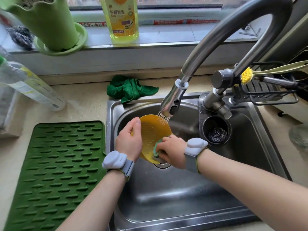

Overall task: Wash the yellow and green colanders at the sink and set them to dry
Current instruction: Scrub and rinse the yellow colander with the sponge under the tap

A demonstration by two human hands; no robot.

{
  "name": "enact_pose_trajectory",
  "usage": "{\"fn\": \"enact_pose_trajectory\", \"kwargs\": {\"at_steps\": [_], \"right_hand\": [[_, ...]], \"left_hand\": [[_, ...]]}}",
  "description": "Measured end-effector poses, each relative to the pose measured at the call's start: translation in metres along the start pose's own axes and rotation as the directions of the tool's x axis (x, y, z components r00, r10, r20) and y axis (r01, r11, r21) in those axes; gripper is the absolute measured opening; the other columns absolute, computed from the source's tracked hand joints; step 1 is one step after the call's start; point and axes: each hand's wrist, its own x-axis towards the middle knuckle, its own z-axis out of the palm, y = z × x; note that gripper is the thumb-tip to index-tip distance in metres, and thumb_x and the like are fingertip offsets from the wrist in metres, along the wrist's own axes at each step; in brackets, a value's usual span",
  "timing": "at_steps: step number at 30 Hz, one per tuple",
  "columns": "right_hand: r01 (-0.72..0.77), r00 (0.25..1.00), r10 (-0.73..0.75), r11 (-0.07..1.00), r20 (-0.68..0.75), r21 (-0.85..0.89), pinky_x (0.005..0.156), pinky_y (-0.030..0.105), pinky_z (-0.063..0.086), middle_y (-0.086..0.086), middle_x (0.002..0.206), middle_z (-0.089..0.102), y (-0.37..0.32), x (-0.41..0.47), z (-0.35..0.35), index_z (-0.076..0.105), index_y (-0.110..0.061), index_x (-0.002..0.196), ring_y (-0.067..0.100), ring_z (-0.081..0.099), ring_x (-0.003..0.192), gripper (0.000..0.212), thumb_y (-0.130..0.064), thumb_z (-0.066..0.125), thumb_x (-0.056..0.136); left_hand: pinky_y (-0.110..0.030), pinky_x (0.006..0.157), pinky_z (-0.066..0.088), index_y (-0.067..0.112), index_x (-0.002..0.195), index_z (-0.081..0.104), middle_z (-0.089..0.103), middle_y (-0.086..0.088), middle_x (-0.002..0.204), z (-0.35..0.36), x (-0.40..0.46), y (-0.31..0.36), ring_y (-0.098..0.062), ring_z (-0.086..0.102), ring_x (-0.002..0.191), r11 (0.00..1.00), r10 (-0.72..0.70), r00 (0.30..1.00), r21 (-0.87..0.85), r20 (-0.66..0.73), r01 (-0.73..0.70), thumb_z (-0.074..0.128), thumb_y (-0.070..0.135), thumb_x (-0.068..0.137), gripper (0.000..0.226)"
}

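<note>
The yellow colander (155, 130) is held tilted on edge over the steel sink (183, 197), just above the drain, with its perforated inside facing right. The left hand (129, 140) grips its far-left rim, fingers curled closed around the edge and thumb on top. The right hand (171, 147) is closed on a green sponge (157, 148) and presses it against the lower inside of the colander. Water sprays from the faucet head (173, 100) onto the colander's upper rim. Both wrists carry grey strapped devices.

A green ridged drying mat (58, 172) lies on the desk (86, 105) just left of the sink. A crumpled green cloth (130, 88) sits at the sink's far-left corner, partly over the rim. A steel scourer (217, 135) rests in a round cup set in the sink's right side. On the far windowsill stand a green plant pot (46, 22) and a yellow dish-soap bottle (123, 19). A yellow-bristled brush (246, 75) lies across a black wire rack (266, 90) to the right of the faucet. The green colander is not seen in this view.
</note>
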Motion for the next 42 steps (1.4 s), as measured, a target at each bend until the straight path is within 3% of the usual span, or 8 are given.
{"fn": "enact_pose_trajectory", "kwargs": {"at_steps": [6, 10, 16, 20, 23, 30, 38, 42], "right_hand": [[-0.061, 0.924, -0.076, 0.938, -0.375, -0.340, 0.068, 0.039, 0.039, 0.007, 0.088, 0.060, 0.020, 0.010, -0.002, 0.060, -0.017, 0.083, 0.032, 0.052, 0.086, 0.026, -0.020, 0.035, 0.077], [0.073, 0.971, -0.024, 0.977, -0.238, 0.202, 0.081, 0.037, 0.043, 0.008, 0.108, 0.060, -0.021, 0.000, 0.005, 0.049, -0.020, 0.120, 0.032, 0.055, 0.097, 0.028, -0.021, 0.043, 0.092], [0.066, 0.970, 0.239, -0.051, -0.052, 0.997, 0.094, 0.045, 0.052, 0.004, 0.104, 0.072, -0.040, 0.007, -0.011, 0.070, -0.022, 0.106, 0.019, 0.066, 0.100, 0.024, -0.026, 0.051, 0.092], [0.047, 0.990, 0.044, 0.788, -0.133, 0.614, 0.090, 0.030, 0.044, 0.004, 0.117, 0.067, -0.026, -0.004, -0.015, 0.063, -0.018, 0.119, 0.024, 0.060, 0.108, 0.028, -0.020, 0.046, 0.097], [-0.064, 0.998, 0.069, 0.894, 0.004, 0.444, 0.083, 0.028, 0.044, 0.004, 0.110, 0.069, -0.020, -0.002, -0.019, 0.067, -0.019, 0.112, 0.028, 0.062, 0.100, 0.025, -0.023, 0.050, 0.094], [0.162, 0.810, 0.581, -0.350, 0.078, 0.923, 0.087, 0.053, 0.054, 0.011, 0.089, 0.075, -0.025, 0.035, -0.027, 0.071, -0.015, 0.083, 0.032, 0.071, 0.087, 0.008, -0.017, 0.066, 0.076], [0.114, 0.748, 0.662, -0.054, -0.050, 0.992, 0.076, 0.031, 0.055, -0.004, 0.077, 0.071, -0.013, 0.026, -0.019, 0.068, -0.019, 0.077, 0.020, 0.068, 0.080, 0.006, -0.020, 0.074, 0.077], [0.112, 0.800, 0.372, 0.678, -0.471, 0.726, 0.083, 0.028, 0.049, 0.005, 0.098, 0.068, -0.027, 0.024, -0.004, 0.069, -0.015, 0.095, 0.023, 0.062, 0.090, 0.019, -0.008, 0.061, 0.080]], "left_hand": [[-0.018, 0.093, 0.037, 0.033, 0.133, 0.060, 0.065, 0.011, 0.129, 0.005, -0.001, 0.004, -0.007, 0.057, 0.117, 0.998, 0.064, 0.998, -0.024, 0.022, -0.063, 0.042, 0.046, 0.100, 0.040], [-0.027, 0.094, 0.044, 0.031, 0.137, 0.056, 0.067, 0.004, 0.127, 0.014, -0.004, 0.004, -0.018, 0.060, 0.117, 0.996, 0.092, 0.994, -0.012, -0.054, -0.093, 0.034, 0.045, 0.102, 0.043], [-0.020, 0.097, 0.031, 0.035, 0.146, 0.042, 0.055, 0.004, 0.142, 0.029, -0.012, 0.001, -0.017, 0.049, 0.130, 0.995, 0.054, 0.998, -0.081, 0.039, -0.051, 0.031, 0.039, 0.105, 0.043], [-0.023, 0.094, 0.035, 0.034, 0.142, 0.048, 0.061, 0.007, 0.132, 0.027, -0.007, -0.005, -0.015, 0.055, 0.122, 0.988, -0.015, 0.999, -0.155, 0.033, 0.020, 0.029, 0.042, 0.105, 0.042], [-0.022, 0.092, 0.035, 0.032, 0.139, 0.052, 0.063, 0.006, 0.127, 0.029, -0.009, -0.005, -0.015, 0.056, 0.118, 0.985, -0.049, 0.998, -0.165, 0.042, 0.056, 0.028, 0.041, 0.105, 0.042], [-0.047, 0.095, 0.053, 0.058, 0.121, 0.056, 0.069, 0.011, 0.119, 0.032, -0.012, -0.003, -0.015, 0.065, 0.111, 0.971, -0.027, 0.988, -0.233, 0.155, 0.063, 0.033, 0.069, 0.086, 0.043], [-0.054, 0.090, 0.054, 0.057, 0.114, 0.061, 0.072, 0.007, 0.113, 0.027, -0.003, -0.012, -0.026, 0.068, 0.105, 0.979, -0.068, 0.952, -0.163, 0.300, 0.121, 0.033, 0.083, 0.075, 0.055], [-0.049, 0.096, 0.052, 0.046, 0.113, 0.066, 0.071, 0.006, 0.114, 0.026, 0.000, -0.009, -0.023, 0.065, 0.108, 0.982, -0.096, 0.961, -0.131, 0.261, 0.134, 0.034, 0.069, 0.090, 0.045]]}}
